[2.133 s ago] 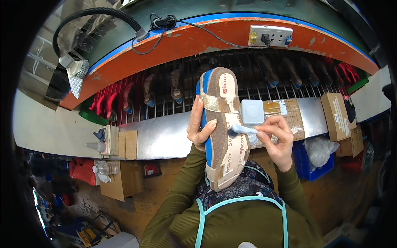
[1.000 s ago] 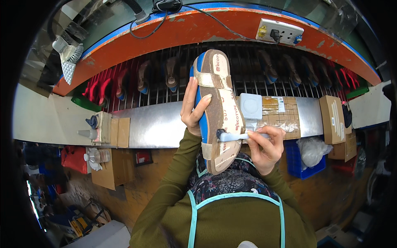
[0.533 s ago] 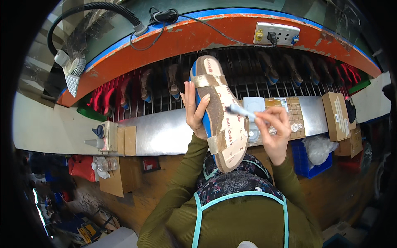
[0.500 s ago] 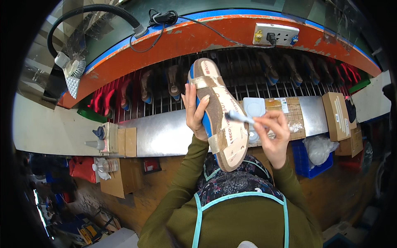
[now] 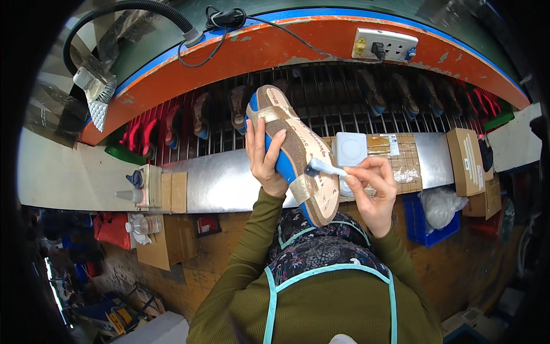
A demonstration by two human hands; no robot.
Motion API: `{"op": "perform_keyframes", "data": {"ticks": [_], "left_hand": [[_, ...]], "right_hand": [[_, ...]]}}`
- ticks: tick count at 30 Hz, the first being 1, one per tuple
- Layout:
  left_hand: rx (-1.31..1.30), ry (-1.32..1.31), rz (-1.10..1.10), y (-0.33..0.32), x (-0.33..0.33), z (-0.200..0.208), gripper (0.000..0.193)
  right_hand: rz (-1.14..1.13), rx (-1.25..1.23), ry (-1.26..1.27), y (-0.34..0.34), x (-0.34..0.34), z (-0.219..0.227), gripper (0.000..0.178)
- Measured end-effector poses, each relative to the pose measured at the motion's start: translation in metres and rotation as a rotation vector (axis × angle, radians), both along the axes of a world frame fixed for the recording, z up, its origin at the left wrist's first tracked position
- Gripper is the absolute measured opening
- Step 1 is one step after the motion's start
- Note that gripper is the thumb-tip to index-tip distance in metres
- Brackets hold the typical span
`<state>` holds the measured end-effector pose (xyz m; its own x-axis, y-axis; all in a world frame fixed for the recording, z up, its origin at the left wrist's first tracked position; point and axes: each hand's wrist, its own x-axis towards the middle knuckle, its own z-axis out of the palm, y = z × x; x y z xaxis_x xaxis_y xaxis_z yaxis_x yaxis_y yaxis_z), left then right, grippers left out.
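Observation:
My left hand grips a sandal on a blue last, its underside turned up toward me. Pale printed board and brown edging cover the bottom, and gold straps are folded over it. Between my right thumb and fingers is a small brush with a pale blue-white handle. Its dark bristles meet the brown edge near the lower strap, though exact contact is hard to judge. My right hand is closed around the handle, to the right of the sandal. Beside it lies a pale square dish, partly hidden.
Beyond the metal ledge, several lasted shoes rest on a rack of rods under an orange beam. A cardboard box stands at the right, above a blue bin. A flexible hose lamp hangs at the left.
The sandal has shifted a little left and rolled, so more of its blue side shows. The brush has moved slightly left and lower, toward the brown edge.

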<state>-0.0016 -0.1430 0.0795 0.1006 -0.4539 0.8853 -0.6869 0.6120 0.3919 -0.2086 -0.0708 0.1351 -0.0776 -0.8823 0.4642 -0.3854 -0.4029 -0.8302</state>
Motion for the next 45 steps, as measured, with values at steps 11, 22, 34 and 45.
{"op": "perform_keyframes", "data": {"ticks": [11,22,34,45], "left_hand": [[0.06,0.019,0.037,-0.001,0.007,0.001,0.048],[0.037,0.034,0.038,-0.007,0.004,0.0,0.056],[0.189,0.241,-0.09,-0.007,-0.001,-0.002,0.065],[0.108,0.184,-0.209,-0.013,-0.012,-0.015,0.069]], "right_hand": [[0.234,0.033,-0.112,0.015,-0.016,-0.004,0.013],[-0.105,-0.107,0.197,0.027,0.001,0.013,0.02],[-0.045,-0.281,0.247,0.036,-0.007,0.006,0.028],[-0.17,-0.357,0.285,0.035,-0.005,0.01,0.034]]}}
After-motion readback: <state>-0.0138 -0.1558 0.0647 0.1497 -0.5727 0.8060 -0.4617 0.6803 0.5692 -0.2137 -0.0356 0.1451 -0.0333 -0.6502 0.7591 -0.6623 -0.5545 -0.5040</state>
